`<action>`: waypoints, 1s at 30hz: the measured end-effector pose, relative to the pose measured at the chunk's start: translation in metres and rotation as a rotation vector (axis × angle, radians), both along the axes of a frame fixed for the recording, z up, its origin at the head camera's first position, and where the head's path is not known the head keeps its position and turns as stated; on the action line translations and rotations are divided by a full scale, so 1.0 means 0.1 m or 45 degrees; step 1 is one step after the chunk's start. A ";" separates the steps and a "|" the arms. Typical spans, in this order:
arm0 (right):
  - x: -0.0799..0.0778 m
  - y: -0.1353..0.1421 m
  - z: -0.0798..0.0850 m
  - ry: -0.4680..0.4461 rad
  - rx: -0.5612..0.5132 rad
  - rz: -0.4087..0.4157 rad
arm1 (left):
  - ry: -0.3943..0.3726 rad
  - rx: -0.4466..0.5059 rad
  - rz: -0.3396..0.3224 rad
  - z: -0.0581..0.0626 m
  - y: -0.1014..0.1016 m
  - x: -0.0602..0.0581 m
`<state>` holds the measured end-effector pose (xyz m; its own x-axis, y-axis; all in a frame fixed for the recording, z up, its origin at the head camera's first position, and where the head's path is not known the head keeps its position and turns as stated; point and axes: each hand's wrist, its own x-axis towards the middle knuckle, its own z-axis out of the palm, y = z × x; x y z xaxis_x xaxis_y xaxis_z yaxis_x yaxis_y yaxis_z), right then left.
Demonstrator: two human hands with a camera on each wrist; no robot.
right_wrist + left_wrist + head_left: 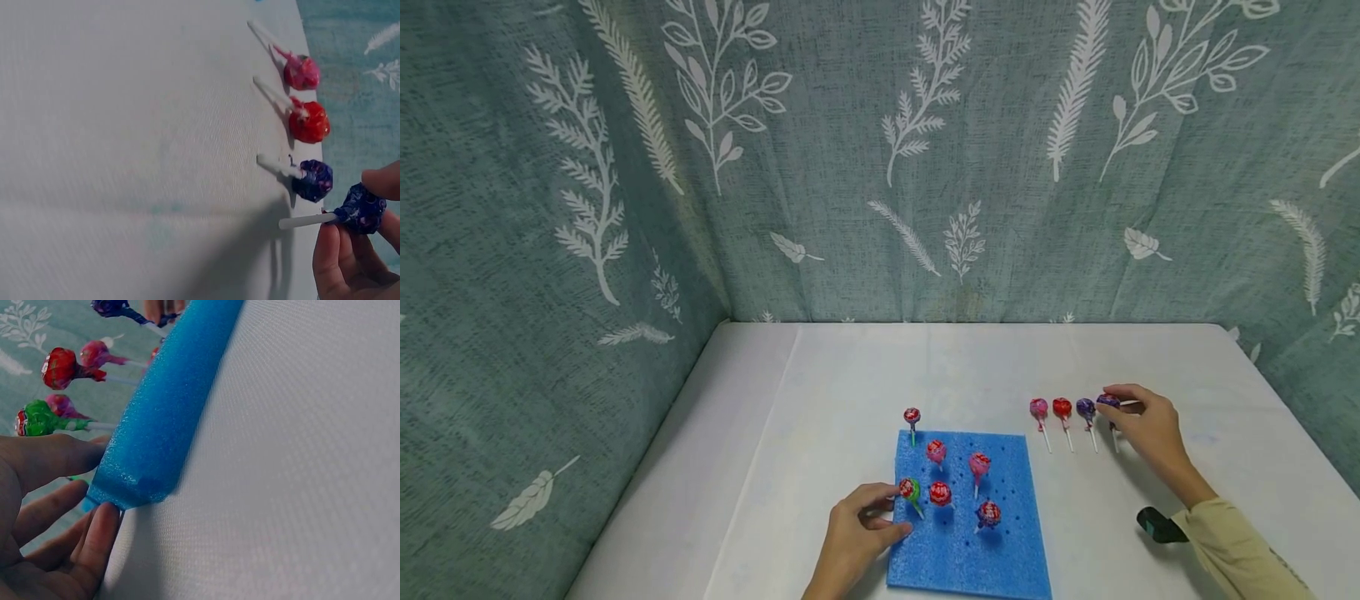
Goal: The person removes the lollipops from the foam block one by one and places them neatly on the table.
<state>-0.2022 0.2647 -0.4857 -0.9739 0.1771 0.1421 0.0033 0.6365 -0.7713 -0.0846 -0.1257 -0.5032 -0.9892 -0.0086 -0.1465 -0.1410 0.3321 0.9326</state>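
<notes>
My right hand [1153,425] pinches a dark purple-wrapped lollipop [364,209] by its head, its white stick pointing away from the fingers. Beside it lie a second purple lollipop [312,180], a red one [309,122] and a pink one [302,72] in a row on the white table. My left hand [859,533] grips the left edge of a blue foam board [169,394], with fingers on its top and side. Lollipops stand in the board, among them a green one [909,489], a red one [940,493] and a dark blue one [988,514].
Two pink lollipops [979,464] and a small red one [912,415] also stand in the board, which has several small holes. A dark strapped object [1159,526] sits at the right wrist. Leaf-patterned green curtain [850,167] borders the white table [820,375].
</notes>
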 end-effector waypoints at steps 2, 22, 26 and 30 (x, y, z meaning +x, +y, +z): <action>-0.02 0.02 -0.02 -0.008 -0.001 0.008 | -0.012 -0.012 0.008 0.00 0.00 0.00; -0.17 0.15 -0.15 -0.108 0.114 0.059 | -0.010 0.026 -0.002 -0.01 -0.01 0.01; -0.18 0.16 -0.14 -0.123 0.146 0.068 | -0.004 0.039 -0.003 -0.01 -0.01 0.01; -0.17 0.16 -0.14 -0.137 0.179 0.088 | -0.004 0.041 0.001 0.00 -0.01 0.01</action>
